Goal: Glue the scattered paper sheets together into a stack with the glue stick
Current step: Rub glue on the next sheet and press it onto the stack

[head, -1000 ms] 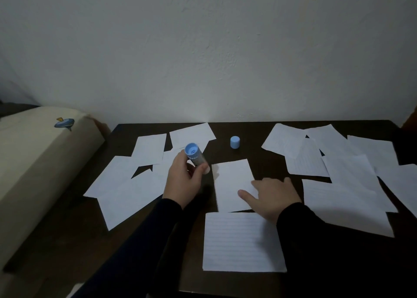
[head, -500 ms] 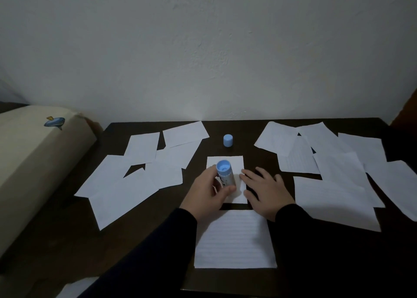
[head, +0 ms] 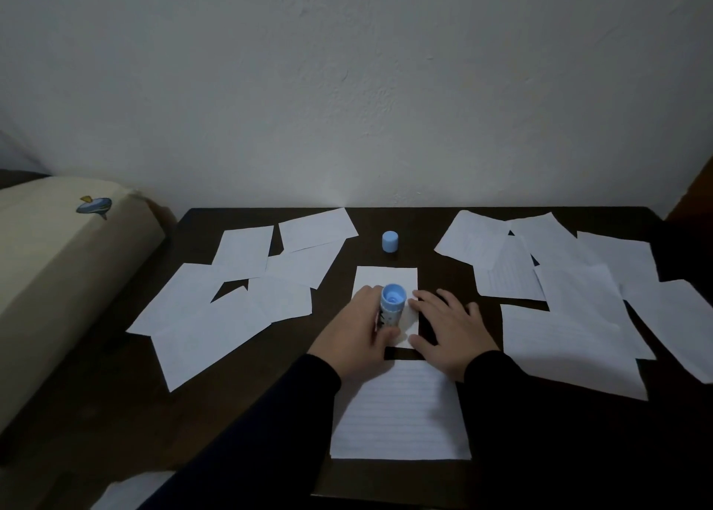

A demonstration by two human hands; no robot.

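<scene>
My left hand [head: 357, 334] grips the blue glue stick [head: 390, 307], held upright with its lower end on a small white sheet [head: 386, 278] in the middle of the dark table [head: 115, 413]. Flat on that sheet's right edge lies my right hand [head: 449, 328], fingers spread and pressing it down. The glue stick's blue cap [head: 390, 241] stands alone behind the sheet. A lined sheet [head: 399, 417] lies nearer me, below both hands. Several white sheets are scattered in a left group [head: 231, 309] and a right group [head: 559, 301].
A beige cushion [head: 50, 274] with a small printed figure borders the table on the left. A pale wall [head: 347, 85] rises right behind the table's far edge. Something white [head: 127, 490] shows below the table's front left corner.
My left hand brought the glue stick from the left papers to the middle sheet and set it upright there. My right hand slid forward onto that sheet's right edge.
</scene>
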